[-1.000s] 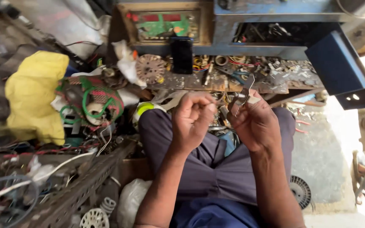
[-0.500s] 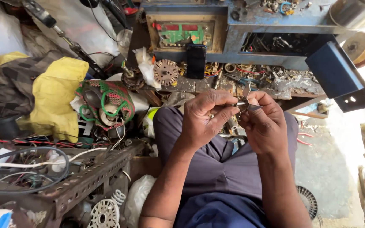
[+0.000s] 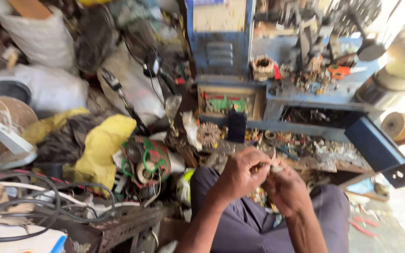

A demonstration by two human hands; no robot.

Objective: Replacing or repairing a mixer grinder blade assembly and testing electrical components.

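Note:
My left hand [image 3: 241, 177] and my right hand [image 3: 287, 187] meet above my lap, over grey trousers [image 3: 258, 220]. Both pinch a small thin metal piece [image 3: 272, 162] between thumbs and fingertips; its exact kind is too small and blurred to tell. Just beyond the hands lies a low work board [image 3: 315, 154] strewn with small metal parts.
A blue metal cabinet [image 3: 240, 70] with an open flap [image 3: 376, 150] stands ahead. A motor winding with green wire [image 3: 148, 159], a yellow cloth [image 3: 101, 145], white sacks [image 3: 48, 89] and coiled cables [image 3: 38, 201] crowd the left. Tape rolls [image 3: 397, 125] sit at right.
The view has tilted upward, so the hands now sit lower in frame and more of the cabinet shows. The hands stay together on the small piece.

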